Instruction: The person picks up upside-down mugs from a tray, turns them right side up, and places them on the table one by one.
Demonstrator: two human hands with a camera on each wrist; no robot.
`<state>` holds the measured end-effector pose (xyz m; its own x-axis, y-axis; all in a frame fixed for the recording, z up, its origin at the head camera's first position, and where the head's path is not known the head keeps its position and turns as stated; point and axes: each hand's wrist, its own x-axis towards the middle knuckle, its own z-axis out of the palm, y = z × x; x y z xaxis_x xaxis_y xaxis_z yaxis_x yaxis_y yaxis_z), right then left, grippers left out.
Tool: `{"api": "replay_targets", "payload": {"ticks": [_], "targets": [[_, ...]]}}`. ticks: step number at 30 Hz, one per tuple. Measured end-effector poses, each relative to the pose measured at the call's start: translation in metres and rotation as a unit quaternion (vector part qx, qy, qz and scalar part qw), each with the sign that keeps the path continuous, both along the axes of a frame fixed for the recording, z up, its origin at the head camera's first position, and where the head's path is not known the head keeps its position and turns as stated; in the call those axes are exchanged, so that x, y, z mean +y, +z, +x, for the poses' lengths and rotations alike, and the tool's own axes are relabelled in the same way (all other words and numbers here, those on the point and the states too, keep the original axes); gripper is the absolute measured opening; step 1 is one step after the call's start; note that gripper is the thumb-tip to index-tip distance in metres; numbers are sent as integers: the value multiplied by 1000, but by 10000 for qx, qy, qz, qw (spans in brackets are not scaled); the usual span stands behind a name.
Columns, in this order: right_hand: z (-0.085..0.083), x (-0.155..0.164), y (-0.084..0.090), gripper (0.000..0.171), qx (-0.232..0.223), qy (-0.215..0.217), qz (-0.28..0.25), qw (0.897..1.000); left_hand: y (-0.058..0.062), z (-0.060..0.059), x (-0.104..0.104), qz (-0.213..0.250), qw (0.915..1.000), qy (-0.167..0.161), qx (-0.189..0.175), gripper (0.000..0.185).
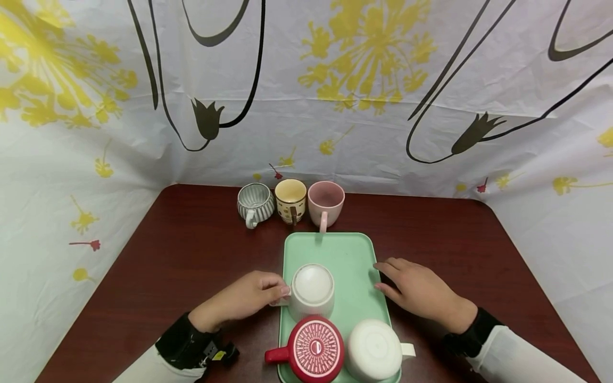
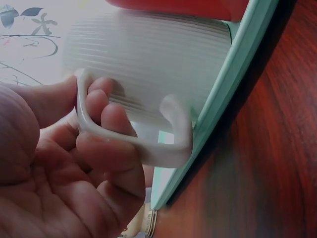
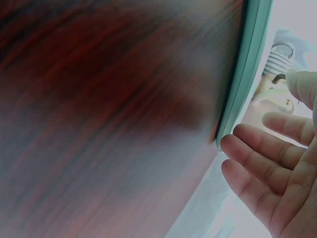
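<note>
A white ribbed mug (image 1: 312, 291) stands upside down on the left half of a green tray (image 1: 330, 246). My left hand (image 1: 254, 296) grips its handle (image 2: 163, 153), with fingers curled through the loop in the left wrist view. Nearer me, an upside-down red mug (image 1: 316, 348) has its handle pointing left. Beside it a plain white mug (image 1: 374, 348), also upturned, has its handle pointing right. At the tray's right edge is my right hand (image 1: 414, 290), fingers loosely extended and holding nothing; in the right wrist view its fingers (image 3: 257, 163) are spread near the tray rim.
Behind the tray, three upright mugs stand in a row: a grey ribbed one (image 1: 256, 204), a yellow patterned one (image 1: 290, 200) and a pink one (image 1: 325, 203). The dark red-brown table (image 1: 201, 239) meets a patterned white cloth (image 1: 268, 69) at the back and sides.
</note>
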<state>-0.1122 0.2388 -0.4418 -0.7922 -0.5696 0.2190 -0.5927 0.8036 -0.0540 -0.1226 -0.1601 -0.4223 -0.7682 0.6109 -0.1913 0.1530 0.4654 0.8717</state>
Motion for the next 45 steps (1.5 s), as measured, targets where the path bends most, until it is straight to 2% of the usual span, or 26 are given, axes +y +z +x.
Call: {"api": "replay_targets", "payload": {"ticks": [7, 11, 16, 23, 27, 31, 34, 36, 38, 42, 45], "targets": [[0, 0, 0, 43, -23, 18, -20, 10000, 1, 1, 4, -234, 9997, -39, 117, 32], [1, 0, 1, 42, -45, -1, -22, 10000, 5, 1, 9, -479, 9976, -116, 480, 31], [1, 0, 1, 42, -76, -20, -50, 10000, 11, -3, 12, -507, 9967, 71, 624, 31], [1, 2, 1, 41, -106, -31, -77, 9999, 27, -16, 15, -61, 9984, 505, 264, 37], [1, 2, 1, 41, -80, -18, -105, 9999, 37, -27, 22, 571, 9958, 630, -324, 40], [0, 2, 1, 41, -94, 0, -112, 9999, 42, -36, 33, 1126, 9863, 685, -992, 38], [0, 2, 0, 41, -111, 8, -122, 9999, 43, -40, 41, 1603, 9742, 630, -1461, 35], [0, 2, 0, 41, -107, 12, -147, 9998, 42, -41, 46, 2041, 9595, 541, -1863, 33], [0, 2, -1, 41, -70, 15, -160, 9998, 42, -42, 51, 2514, 9381, 430, -2344, 34], [0, 2, -2, 41, -21, 20, -179, 9998, 40, -45, 58, 3305, 8877, 217, -3199, 37], [0, 2, -3, 41, -15, 25, -180, 9998, 37, -46, 62, 3654, 8617, 65, -3519, 38]]}}
